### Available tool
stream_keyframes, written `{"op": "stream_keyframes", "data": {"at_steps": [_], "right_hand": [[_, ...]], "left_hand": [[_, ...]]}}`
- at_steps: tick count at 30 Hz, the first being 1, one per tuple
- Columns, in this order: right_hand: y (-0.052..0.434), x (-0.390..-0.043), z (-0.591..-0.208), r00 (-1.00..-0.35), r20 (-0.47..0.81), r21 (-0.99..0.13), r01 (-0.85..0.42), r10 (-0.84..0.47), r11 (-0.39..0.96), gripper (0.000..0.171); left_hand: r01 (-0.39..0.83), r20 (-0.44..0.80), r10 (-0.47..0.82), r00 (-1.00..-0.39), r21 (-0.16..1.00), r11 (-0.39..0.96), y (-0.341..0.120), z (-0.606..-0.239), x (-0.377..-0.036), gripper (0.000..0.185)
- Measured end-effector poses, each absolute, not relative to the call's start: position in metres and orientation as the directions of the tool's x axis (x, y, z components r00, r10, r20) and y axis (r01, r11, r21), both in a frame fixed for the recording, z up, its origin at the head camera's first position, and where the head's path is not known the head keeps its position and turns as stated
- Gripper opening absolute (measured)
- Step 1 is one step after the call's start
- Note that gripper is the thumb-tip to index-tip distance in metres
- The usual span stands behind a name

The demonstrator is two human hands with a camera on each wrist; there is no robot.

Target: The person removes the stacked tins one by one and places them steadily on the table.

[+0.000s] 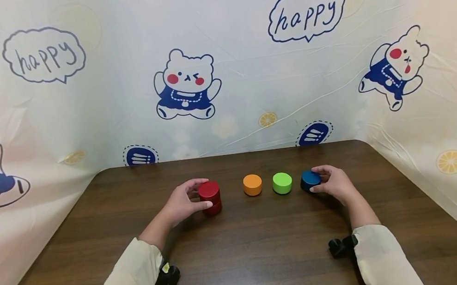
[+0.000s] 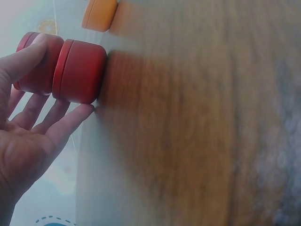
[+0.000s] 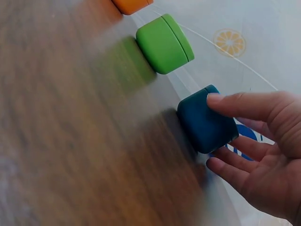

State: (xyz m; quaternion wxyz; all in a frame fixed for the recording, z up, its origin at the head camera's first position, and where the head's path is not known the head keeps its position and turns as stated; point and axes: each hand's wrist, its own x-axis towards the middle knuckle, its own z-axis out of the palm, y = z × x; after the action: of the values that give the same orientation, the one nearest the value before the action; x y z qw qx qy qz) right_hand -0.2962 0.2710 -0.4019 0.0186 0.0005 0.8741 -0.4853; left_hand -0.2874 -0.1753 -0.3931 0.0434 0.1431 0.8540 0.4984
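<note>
Two red round lidded tins (image 1: 209,192) stand one on top of the other on the table. My left hand (image 1: 183,200) grips the upper red tin between thumb and fingers; in the left wrist view the lower red tin (image 2: 81,71) touches the table, and the little finger lies beside it. At the right, my right hand (image 1: 336,183) holds a dark blue tin (image 1: 310,179) of the same shape, with the thumb (image 3: 220,100) on its near side. Between the hands stand an orange tin (image 1: 252,185) and a light green tin (image 1: 282,183), apart from each other.
The brown wooden table (image 1: 249,256) ends at a back edge behind the tins. A pale curtain (image 1: 242,76) with printed bears hangs behind and along the sides. Each wrist wears a small black camera, such as the right one (image 1: 341,246).
</note>
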Motion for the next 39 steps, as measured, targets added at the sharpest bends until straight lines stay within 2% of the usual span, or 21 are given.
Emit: {"op": "stream_keyframes", "data": {"at_steps": [5, 13, 24, 39], "right_hand": [[0.272, -0.294, -0.399, -0.999, -0.017, -0.875, 0.001, -0.029, 0.485, 0.071], [0.269, -0.290, -0.390, -1.000, 0.031, -0.913, -0.029, -0.001, 0.406, 0.071], [0.252, -0.284, -0.373, -0.993, 0.113, -0.934, -0.115, -0.028, 0.339, 0.071], [0.214, -0.283, -0.367, -0.963, 0.205, -0.909, -0.253, -0.174, 0.331, 0.060]], "left_hand": [[0.199, 0.068, 0.285, -0.956, 0.864, 0.462, -0.175, -0.394, -0.288, 0.065], [0.195, 0.064, 0.283, -0.957, 0.864, 0.464, -0.176, -0.394, -0.289, 0.065], [0.188, 0.056, 0.287, -0.956, 0.869, 0.457, -0.176, -0.394, -0.289, 0.065], [0.175, 0.050, 0.284, -0.958, 0.884, 0.434, -0.175, -0.390, -0.284, 0.066]]}}
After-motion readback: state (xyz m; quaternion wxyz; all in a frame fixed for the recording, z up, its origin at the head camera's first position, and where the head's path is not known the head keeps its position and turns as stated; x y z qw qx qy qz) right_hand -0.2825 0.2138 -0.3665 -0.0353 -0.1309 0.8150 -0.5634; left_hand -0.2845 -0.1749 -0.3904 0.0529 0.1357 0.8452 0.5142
